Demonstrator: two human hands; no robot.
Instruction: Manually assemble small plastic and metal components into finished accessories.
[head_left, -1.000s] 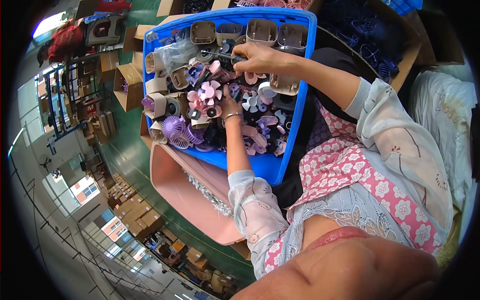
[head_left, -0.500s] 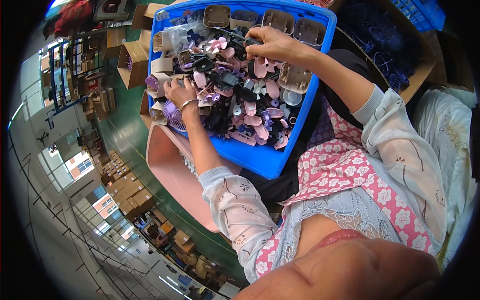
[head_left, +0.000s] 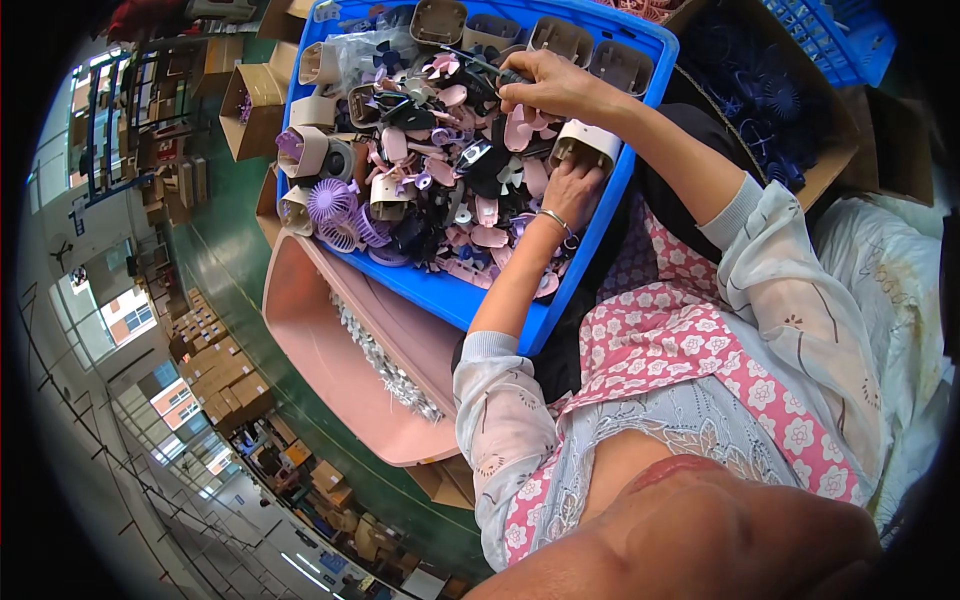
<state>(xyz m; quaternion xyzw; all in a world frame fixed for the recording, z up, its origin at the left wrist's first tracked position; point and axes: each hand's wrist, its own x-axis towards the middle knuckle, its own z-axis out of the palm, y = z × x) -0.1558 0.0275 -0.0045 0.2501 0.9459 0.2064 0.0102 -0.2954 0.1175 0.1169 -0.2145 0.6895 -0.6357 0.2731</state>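
Workshop floor (head_left: 225, 240), glossy and green, curves from ten o'clock down toward seven, with stacked cardboard boxes (head_left: 225, 365) and windows (head_left: 130, 315) beyond it around nine. At twelve o'clock sits a big blue tub (head_left: 420, 290), heaped with loose plastic parts. A pink bin (head_left: 310, 350) holding whitish bits stands close beside it at eight; an open carton (head_left: 830, 170) of dark blue parts is at two, and a pale sack (head_left: 880, 270) at three.

At the tub's three o'clock side lies a beige housing (head_left: 603, 140). The left hand (head_left: 575, 190), a bracelet at its wrist, reaches up to it from about seven o'clock, fingertips in its mouth — hidden there, so I cannot tell whether they grip anything. From the right hand (head_left: 555, 85), the housing is just below, near five o'clock. That hand is curled around the dark handle of a screwdriver (head_left: 515, 76), its slim shaft angled toward ten.

The housing looks like a cup with rounded corners — smooth, pale and open toward the left hand. Small pink, purple and black pieces crowd nearby.
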